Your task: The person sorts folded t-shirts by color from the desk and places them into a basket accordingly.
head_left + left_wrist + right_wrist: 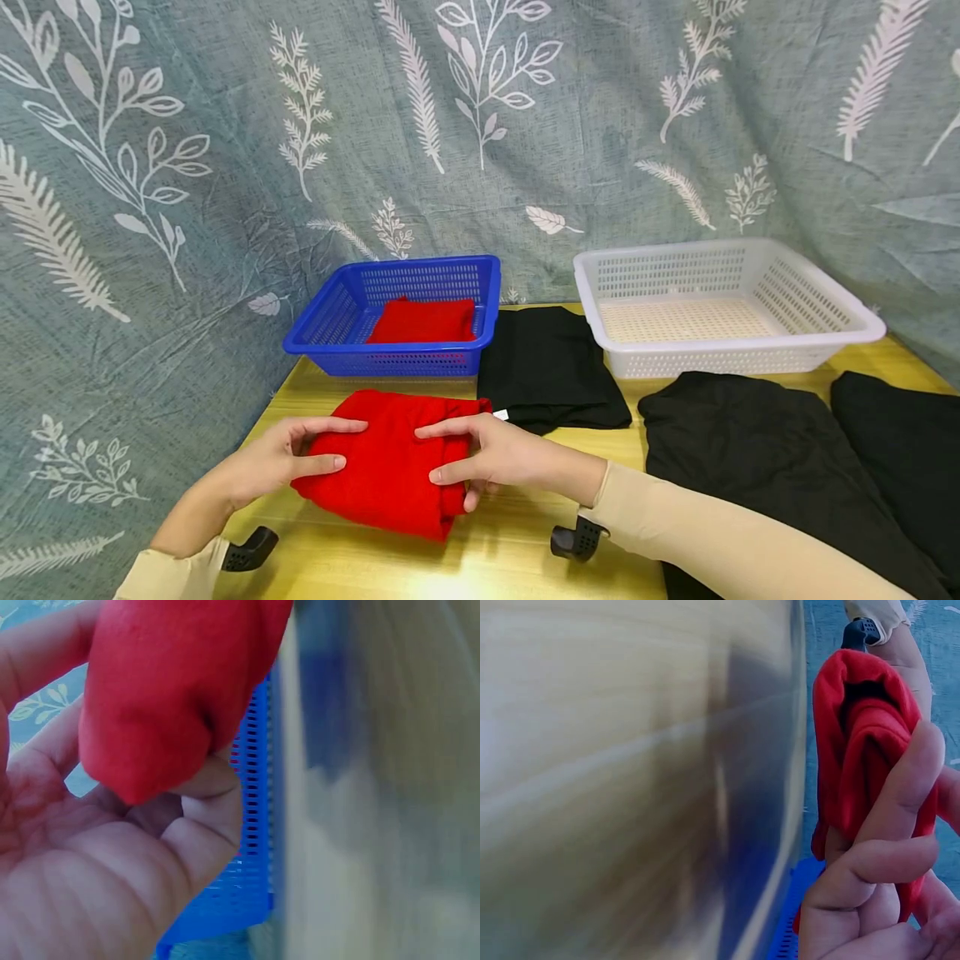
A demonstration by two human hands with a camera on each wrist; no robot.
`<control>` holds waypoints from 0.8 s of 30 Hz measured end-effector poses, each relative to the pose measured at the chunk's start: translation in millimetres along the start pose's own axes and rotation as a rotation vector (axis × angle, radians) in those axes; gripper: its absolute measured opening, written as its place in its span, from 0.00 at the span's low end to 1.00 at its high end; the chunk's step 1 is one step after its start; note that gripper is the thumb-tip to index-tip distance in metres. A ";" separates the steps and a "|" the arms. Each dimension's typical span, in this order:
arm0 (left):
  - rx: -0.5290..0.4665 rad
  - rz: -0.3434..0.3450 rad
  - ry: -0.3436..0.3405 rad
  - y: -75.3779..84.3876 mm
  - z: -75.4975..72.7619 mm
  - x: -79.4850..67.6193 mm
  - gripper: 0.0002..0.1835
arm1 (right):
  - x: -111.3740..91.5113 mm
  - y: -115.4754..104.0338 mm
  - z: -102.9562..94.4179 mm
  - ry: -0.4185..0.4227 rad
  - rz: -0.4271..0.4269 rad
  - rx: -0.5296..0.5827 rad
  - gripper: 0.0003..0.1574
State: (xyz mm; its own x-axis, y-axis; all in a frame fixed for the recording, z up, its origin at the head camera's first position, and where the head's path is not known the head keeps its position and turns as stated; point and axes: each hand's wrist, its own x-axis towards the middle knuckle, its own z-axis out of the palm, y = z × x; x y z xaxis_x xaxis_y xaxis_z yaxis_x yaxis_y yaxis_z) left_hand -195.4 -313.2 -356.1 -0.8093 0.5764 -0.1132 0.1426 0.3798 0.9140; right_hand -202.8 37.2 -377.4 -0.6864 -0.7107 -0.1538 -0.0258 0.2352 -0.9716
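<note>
A folded red garment (382,471) is held between both hands just above the table, in front of the blue basket. My left hand (258,462) grips its left edge, thumb and fingers on top; the left wrist view shows other fingers curled beneath the red fabric (165,697). On the opposite side, my right hand (498,454) pinches the right edge. Open fold layers of the red garment (866,742) show in the right wrist view, with fingers wrapped underneath. Inside the blue basket (390,358) lies another folded red cloth (427,321).
Behind my right hand lies a folded black cloth (551,358), with a small white tag (500,414) near its lower left corner. A white basket (735,343) stands at the back right. Two black cloths (742,450) lie at the right. A patterned curtain (480,192) hangs behind the table.
</note>
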 end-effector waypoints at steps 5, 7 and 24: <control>0.010 0.006 0.012 15.2 -5.8 1.7 0.31 | 0.4 -10.0 -6.8 0.000 -0.028 -0.012 0.37; 0.026 0.014 0.020 20.9 -8.2 2.8 0.30 | 0.6 -14.0 -9.8 0.000 -0.043 -0.014 0.37; 0.110 0.073 0.086 55.4 -29.5 21.0 0.29 | 7.5 -54.9 -37.9 0.039 -0.065 -0.129 0.38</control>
State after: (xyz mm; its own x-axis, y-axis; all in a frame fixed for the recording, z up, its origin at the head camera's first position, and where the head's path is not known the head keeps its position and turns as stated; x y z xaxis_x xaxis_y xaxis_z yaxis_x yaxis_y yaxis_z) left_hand -221.3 -301.4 -296.3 -0.8395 0.5432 -0.0102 0.2607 0.4193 0.8696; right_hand -234.2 44.1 -318.4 -0.7076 -0.7019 -0.0816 -0.1628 0.2743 -0.9478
